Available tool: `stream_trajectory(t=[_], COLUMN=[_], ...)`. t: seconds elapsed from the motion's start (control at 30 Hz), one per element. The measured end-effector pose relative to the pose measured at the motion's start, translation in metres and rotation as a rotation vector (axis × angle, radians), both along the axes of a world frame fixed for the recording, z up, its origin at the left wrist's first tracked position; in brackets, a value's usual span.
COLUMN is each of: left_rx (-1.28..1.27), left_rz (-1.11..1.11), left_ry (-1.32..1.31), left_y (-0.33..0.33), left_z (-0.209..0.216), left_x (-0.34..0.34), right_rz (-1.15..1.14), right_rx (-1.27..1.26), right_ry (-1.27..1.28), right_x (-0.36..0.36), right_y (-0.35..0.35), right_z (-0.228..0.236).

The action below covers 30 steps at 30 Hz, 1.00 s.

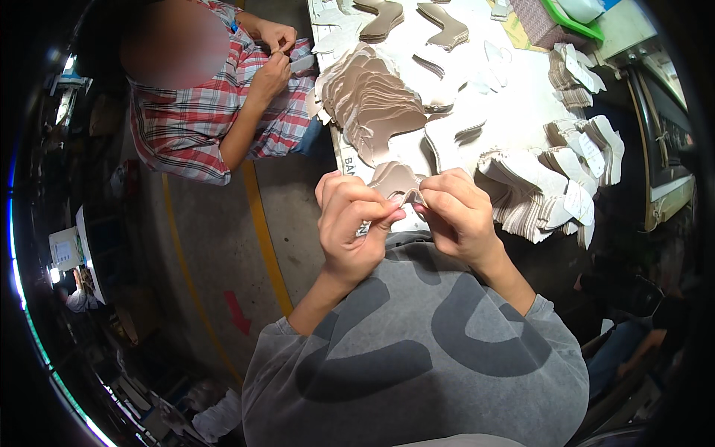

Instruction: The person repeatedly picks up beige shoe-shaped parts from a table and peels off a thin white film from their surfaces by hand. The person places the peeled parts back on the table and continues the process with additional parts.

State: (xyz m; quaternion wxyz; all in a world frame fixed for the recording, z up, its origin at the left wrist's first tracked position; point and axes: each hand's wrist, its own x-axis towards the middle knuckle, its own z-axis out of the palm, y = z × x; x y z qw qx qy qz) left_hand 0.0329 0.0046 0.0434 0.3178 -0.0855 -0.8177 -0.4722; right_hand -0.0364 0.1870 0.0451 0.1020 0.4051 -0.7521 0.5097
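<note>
Close in front of my chest, at the near edge of the table, I hold a curved beige shoe-upper piece (395, 177) between both hands. My left hand (350, 216) pinches its left side with thumb and fingers. My right hand (458, 212) grips the other side, and the edge between them is bent into a small fold. Just beyond my hands lies a large fanned pile of similar beige pieces (380, 100). A smaller stack with pale edges (445, 145) stands beside it, nearest my right hand.
More stacks of cut pieces with white tags (521, 179) crowd the table's right side. Further stacks (383, 18) lie at the far end, near a woven basket with a green rim (540, 22). A co-worker in a plaid shirt (194, 127) sits at the left, hands together.
</note>
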Motion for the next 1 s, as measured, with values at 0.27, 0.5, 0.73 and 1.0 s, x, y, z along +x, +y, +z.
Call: stream_trajectory(t=[0.27, 0.5, 0.73, 1.0], left_rx=[0.015, 0.214, 0.350, 0.303], left_rz=[0.023, -0.092, -0.159, -0.177], left_ry=[-0.038, -0.162, -0.095, -0.087], left_y=[0.001, -0.002, -0.002, -0.004], left_z=[0.001, -0.001, -0.005, 0.002], left_x=[0.000, -0.001, 0.001, 0.001], right_rz=[0.124, 0.244, 0.162, 0.177], right_rx=[0.009, -0.055, -0.038, 0.018], right_ry=[0.050, -0.074, -0.077, -0.068], right_x=[-0.003, 0.003, 0.001, -0.002], right_y=[0.002, -0.002, 0.001, 0.005], right_z=[0.002, -0.001, 0.006, 0.015])
